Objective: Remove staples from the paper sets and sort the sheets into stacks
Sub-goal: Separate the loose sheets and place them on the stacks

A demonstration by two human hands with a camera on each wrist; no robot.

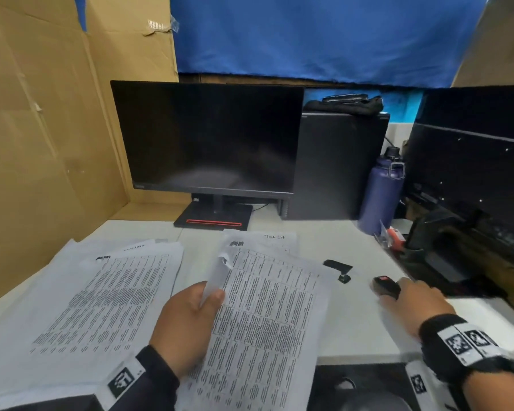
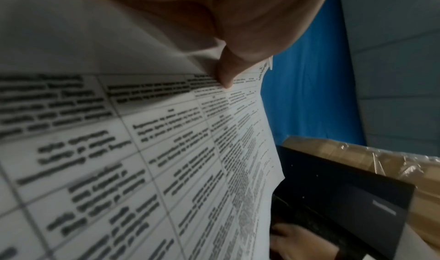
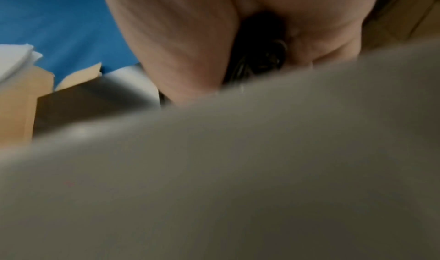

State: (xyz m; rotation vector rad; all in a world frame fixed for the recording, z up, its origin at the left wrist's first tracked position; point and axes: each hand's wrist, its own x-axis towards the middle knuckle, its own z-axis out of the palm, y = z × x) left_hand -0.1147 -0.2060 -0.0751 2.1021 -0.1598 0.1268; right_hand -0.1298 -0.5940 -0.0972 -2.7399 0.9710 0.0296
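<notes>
Stapled set of white printed table sheets [image 1: 267, 310] is lifted off the white counter [image 1: 353, 307], centre front. Left hand [image 1: 187, 324] grip pinches its folded-back top page. Right hand [image 1: 413, 304] grip closes on the small black staple remover with red label [image 1: 386, 286], low on the counter to the right. Loose stack of printed sheets [image 1: 101, 292] lies left. Step, I'd say: fetching the tool. Next: bring it to the top-left corner; staple itself not visible.

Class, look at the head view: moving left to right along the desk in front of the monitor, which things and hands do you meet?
Left paper stack → left hand pinching a sheet → held paper set → black stapler → staple remover → right hand gripping it.
</notes>
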